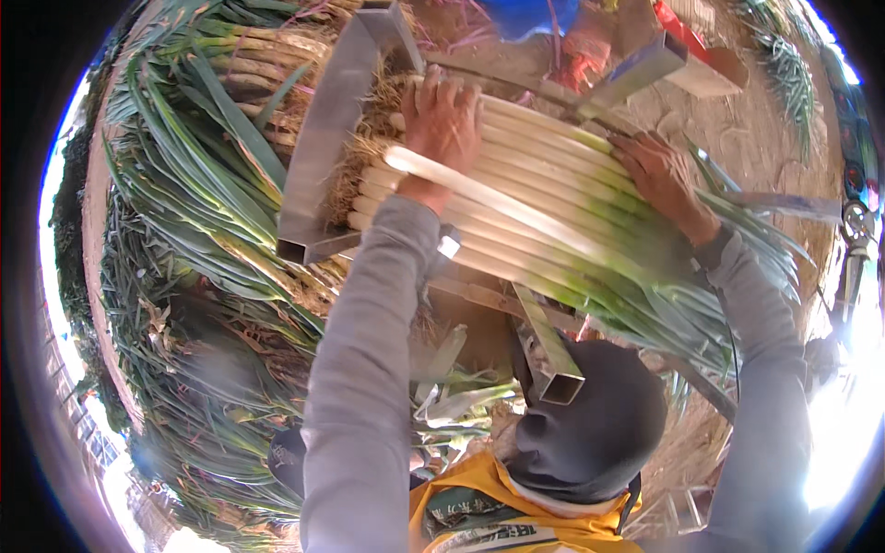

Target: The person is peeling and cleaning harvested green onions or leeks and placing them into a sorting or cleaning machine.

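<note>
A row of long-white green onions (pixel 525 194) lies side by side in a metal frame (pixel 323 138), roots against its left plate and green leaves to the right. My left hand (pixel 444 124) rests on the white stalks close to the root end, fingers stretched toward the row's far edge. One brighter, slightly blurred green onion (pixel 489 198) slants over the others and crosses in front of that hand's base. My right hand (pixel 659 175) lies on the far edge where white turns green, its fingers extended over the stalks; its thumb is hidden.
Square metal posts, one (pixel 560 382) near and one (pixel 678 55) far, rise from the frame. Heaps of green onions (pixel 203 157) cover the ground at left. Dark rounded material (pixel 599 415) and orange cloth (pixel 470 488) show between my forearms. Blue plastic (pixel 530 17) lies at the far side.
</note>
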Demonstrator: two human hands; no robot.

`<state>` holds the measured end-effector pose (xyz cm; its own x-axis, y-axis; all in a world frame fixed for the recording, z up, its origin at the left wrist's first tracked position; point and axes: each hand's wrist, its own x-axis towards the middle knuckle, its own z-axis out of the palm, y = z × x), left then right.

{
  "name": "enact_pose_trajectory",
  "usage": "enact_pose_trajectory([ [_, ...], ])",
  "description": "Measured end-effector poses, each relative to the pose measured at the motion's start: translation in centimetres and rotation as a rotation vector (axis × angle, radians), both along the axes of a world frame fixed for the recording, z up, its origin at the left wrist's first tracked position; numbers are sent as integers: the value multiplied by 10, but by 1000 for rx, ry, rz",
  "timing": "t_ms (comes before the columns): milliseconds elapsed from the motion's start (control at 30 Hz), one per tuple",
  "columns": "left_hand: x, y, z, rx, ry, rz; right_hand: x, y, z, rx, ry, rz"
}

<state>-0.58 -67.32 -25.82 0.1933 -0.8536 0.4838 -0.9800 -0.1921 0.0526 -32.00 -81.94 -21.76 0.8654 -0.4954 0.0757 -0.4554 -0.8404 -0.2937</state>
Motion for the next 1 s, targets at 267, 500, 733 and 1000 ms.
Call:
enact_pose_trajectory([
  [267, 15, 6, -5, -32, 105, -107, 1, 3, -6, 45, -8, -48],
  [500, 11, 7, -6, 59, 144, -42, 1, 7, -3, 3, -17, -65],
  [733, 10, 10, -4, -14, 118, -75, -3, 15, -6, -34, -65, -22],
  [1000, 11, 10, 1, -28, 96, -70, 17, 19, 27, -26, 22, -6],
])
